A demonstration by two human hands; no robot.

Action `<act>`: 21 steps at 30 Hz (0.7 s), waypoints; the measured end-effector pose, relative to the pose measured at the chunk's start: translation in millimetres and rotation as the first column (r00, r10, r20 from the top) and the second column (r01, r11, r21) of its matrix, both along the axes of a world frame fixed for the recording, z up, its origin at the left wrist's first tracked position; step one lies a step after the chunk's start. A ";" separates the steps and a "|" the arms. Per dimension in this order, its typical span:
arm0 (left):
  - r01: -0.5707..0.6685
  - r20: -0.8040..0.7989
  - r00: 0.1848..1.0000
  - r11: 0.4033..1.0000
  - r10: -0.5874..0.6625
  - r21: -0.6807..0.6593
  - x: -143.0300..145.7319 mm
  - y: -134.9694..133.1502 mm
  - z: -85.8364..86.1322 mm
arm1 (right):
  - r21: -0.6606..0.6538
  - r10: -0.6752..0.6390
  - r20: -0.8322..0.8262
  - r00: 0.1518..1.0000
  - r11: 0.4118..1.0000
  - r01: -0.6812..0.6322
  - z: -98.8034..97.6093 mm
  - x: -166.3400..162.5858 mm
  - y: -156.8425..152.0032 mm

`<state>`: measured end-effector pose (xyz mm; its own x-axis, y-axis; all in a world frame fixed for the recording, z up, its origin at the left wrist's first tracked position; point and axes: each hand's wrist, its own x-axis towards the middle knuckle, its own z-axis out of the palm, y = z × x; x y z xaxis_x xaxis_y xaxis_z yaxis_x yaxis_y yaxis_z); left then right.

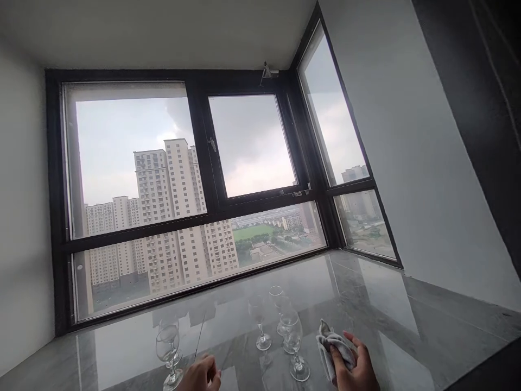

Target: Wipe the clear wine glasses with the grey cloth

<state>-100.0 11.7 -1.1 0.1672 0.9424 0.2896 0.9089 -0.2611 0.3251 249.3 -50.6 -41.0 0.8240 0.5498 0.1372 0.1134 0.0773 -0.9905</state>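
Grey cloth (325, 345) is clamped in the right hand (356, 368); left hand (201, 374), grip unclear, beside a glass (166, 347).

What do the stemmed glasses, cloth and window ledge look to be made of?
Stemmed glasses: smooth, clear glass, going by the see-through bowls and glints; clear plastic isn't ruled out. Cloth in the right hand: soft-looking, matte grey fabric, shown by its bunched folds; the fibre can't be told. Ledge: glossy grey tile or stone, judging by mirror-like reflections and straight seams.
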 end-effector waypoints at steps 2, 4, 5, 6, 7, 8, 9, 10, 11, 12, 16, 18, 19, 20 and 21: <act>0.141 0.024 0.990 0.990 -0.141 0.006 28.4 -1.0 3.8 | -0.039 0.052 -0.004 0.999 0.998 -0.052 0.2 3.7 -2.0; 0.266 0.052 0.963 0.964 -0.266 0.003 60.0 1.4 5.2 | -0.057 0.096 -0.005 0.995 0.994 -0.096 -2.2 8.7 -2.7; 0.282 0.054 0.959 0.959 -0.280 -0.034 75.1 4.1 4.5 | -0.048 0.114 -0.008 0.993 0.992 -0.114 -4.0 10.9 -2.6; 0.283 0.038 0.959 0.955 -0.280 -0.094 89.0 7.3 3.0 | -0.038 0.121 -0.013 0.993 0.992 -0.122 -5.9 12.6 -2.1; 0.276 0.017 0.961 0.950 -0.277 -0.146 101.0 10.8 0.9 | -0.030 0.123 -0.016 0.992 0.992 -0.123 -7.7 13.7 -1.3; 0.261 0.000 0.964 0.947 -0.266 -0.187 110.8 14.0 -1.4 | -0.023 0.129 -0.018 0.991 0.991 -0.130 -9.3 14.2 -0.4; 0.251 -0.012 0.966 0.946 -0.259 -0.206 118.2 16.4 -3.6 | -0.018 0.128 -0.019 0.992 0.992 -0.128 -10.6 14.3 0.6; 0.248 -0.013 0.967 0.948 -0.256 -0.201 123.2 17.8 -5.2 | -0.016 0.116 -0.018 0.993 0.993 -0.116 -11.6 14.3 1.6; 0.252 -0.008 0.966 0.951 -0.257 -0.178 126.1 17.9 -5.8 | -0.015 0.102 -0.014 0.995 0.995 -0.102 -12.6 14.3 2.6; 0.264 -0.003 0.964 0.953 -0.267 -0.148 126.9 16.8 -5.4 | -0.017 0.094 -0.011 0.996 0.995 -0.094 -13.5 14.7 3.4; 0.330 -0.011 0.943 0.941 -0.332 -0.067 113.5 3.6 2.6 | -0.044 0.119 -0.014 0.993 0.992 -0.119 -16.8 18.8 4.9; 0.327 -0.009 0.945 0.943 -0.328 -0.067 96.1 -5.4 4.1 | -0.062 0.128 -0.016 0.992 0.990 -0.128 -16.8 20.9 4.0; 0.313 -0.006 0.949 0.947 -0.315 -0.068 84.2 -10.1 2.9 | -0.074 0.131 -0.021 0.991 0.988 -0.132 -15.9 21.4 3.0; 0.296 -0.008 0.955 0.952 -0.297 -0.073 70.1 -14.8 0.3 | -0.085 0.136 -0.028 0.990 0.987 -0.138 -14.4 21.5 1.7; 0.271 -0.016 0.962 0.959 -0.273 -0.079 53.9 -19.6 -3.3 | -0.094 0.141 -0.034 0.989 0.985 -0.144 -12.4 21.4 0.1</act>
<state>-46.1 -7.9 -4.4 0.4271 0.8792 0.2112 0.8156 -0.4754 0.3298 270.6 -50.5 -53.3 0.7390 0.6713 0.0566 0.0810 -0.0050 -0.9967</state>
